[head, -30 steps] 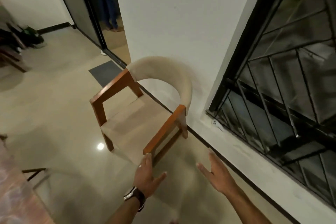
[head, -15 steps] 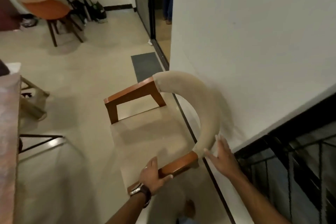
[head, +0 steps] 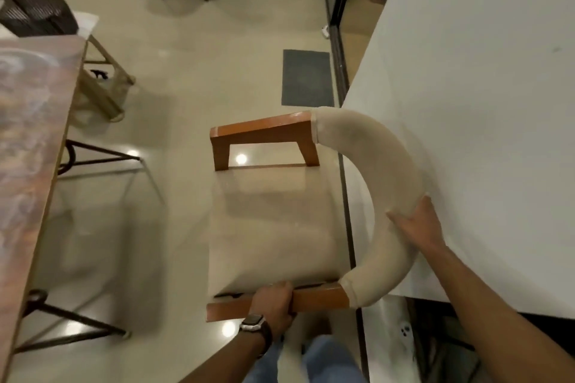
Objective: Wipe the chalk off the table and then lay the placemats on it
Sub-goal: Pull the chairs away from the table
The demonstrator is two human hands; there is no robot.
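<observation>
Head view shows us gripping the wooden chair with beige padded curved backrest [head: 311, 171], left hand [head: 273, 305] curled round its armrest, right hand [head: 417, 227] fingers clasping the backrest, the chalk-smeared brown counter [head: 28, 140] to the chair's left; we judge wiping still pending, needing a cloth.

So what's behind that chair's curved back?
A white wall stands right behind the chair; its padded back sits close against it. The right hand covers part of the back, so any contact there is hidden.
</observation>
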